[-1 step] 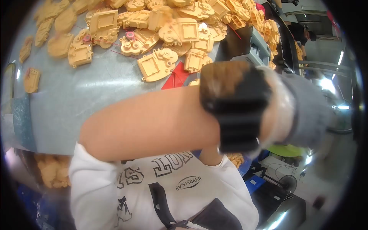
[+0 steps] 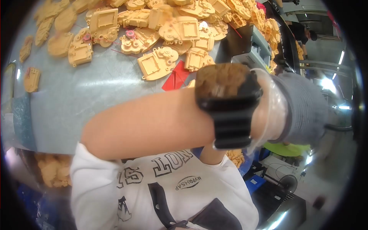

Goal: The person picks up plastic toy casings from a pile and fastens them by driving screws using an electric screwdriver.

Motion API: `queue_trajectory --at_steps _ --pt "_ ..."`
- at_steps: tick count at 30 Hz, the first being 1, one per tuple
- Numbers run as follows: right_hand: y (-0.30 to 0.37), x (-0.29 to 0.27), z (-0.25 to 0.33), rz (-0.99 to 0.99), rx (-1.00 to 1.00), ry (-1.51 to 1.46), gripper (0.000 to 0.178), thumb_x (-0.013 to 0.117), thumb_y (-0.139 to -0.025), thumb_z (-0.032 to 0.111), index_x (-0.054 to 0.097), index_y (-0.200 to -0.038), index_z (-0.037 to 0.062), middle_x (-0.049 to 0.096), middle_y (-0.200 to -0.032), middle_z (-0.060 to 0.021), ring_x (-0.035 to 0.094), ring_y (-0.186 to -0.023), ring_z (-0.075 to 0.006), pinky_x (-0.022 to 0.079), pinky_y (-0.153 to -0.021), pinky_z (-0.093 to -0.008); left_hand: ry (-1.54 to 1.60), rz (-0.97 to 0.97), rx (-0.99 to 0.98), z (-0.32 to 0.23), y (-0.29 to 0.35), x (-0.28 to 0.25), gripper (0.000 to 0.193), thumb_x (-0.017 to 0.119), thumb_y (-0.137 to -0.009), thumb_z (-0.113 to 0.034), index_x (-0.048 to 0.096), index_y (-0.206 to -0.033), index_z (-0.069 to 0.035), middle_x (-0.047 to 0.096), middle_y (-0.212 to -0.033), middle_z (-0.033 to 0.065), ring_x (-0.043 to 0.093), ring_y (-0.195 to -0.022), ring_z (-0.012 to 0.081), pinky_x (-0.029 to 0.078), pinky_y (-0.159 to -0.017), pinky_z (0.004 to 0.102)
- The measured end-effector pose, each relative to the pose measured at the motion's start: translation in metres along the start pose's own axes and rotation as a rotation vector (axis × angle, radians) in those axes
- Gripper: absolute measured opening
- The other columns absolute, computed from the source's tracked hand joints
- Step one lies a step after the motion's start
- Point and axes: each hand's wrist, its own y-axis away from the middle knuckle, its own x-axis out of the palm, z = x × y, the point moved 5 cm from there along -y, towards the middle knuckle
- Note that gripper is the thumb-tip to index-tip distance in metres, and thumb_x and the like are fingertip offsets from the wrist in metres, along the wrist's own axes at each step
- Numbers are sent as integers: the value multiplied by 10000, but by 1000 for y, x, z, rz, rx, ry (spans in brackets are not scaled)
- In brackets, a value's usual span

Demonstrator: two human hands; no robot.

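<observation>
My left forearm [image 2: 153,124] reaches across the view from lower left to right, very near the camera. On its wrist sits a black smartwatch [image 2: 226,103], its face showing brownish reflections. My left hand [image 2: 303,105] wears a grey knit glove with a clear plastic layer at the cuff. It is blurred and its fingers do not show, so what it touches cannot be seen. My right upper arm [image 2: 211,155] passes behind the left forearm, which hides the right hand. Behind the arm, yellow plastic housings [image 2: 158,63] lie on the metal table [image 2: 69,115].
Many more yellow housings [image 2: 184,30] heap up along the back. A flat red piece [image 2: 176,76] lies just beyond my forearm. A grey and black box-shaped device [image 2: 251,48] stands at the right. Farther off, another person [image 2: 303,36] in dark clothes is visible.
My left wrist and gloved hand have shifted slightly left, and they look a little sharper. The housings on the table have stayed put.
</observation>
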Motion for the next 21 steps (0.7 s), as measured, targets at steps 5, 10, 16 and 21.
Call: queue_trajectory --at_steps 5,10,16,21 --pt "28 -6 -13 -25 75 41 935 611 -588 737 402 -1103 -14 520 -631 -108 502 -463 -197 432 -445 -279 -63 106 -47 2 5 4 244 542 -853 -245 676 -965 -75 652 -884 92 642 -758 203 526 -644 348" --pt "47 -14 -28 -42 146 89 909 628 -601 710 403 -1105 -11 521 -631 -105 507 -467 -195 433 -448 -277 -19 74 -92 7 24 1 246 532 -858 -238 670 -972 -70 649 -868 98 638 -739 200 525 -648 336" --pt "66 -18 -43 -58 233 146 879 648 -616 678 403 -1108 -8 522 -630 -102 512 -472 -194 435 -451 -275 31 32 -149 11 47 -1 248 521 -864 -230 664 -981 -64 646 -849 104 634 -716 196 524 -651 322" --pt "75 -16 -47 -63 286 202 855 666 -628 651 404 -1110 -5 522 -630 -100 517 -477 -192 436 -454 -273 60 -6 -176 10 49 -5 245 508 -869 -227 662 -967 -65 642 -821 101 632 -698 197 522 -646 317"
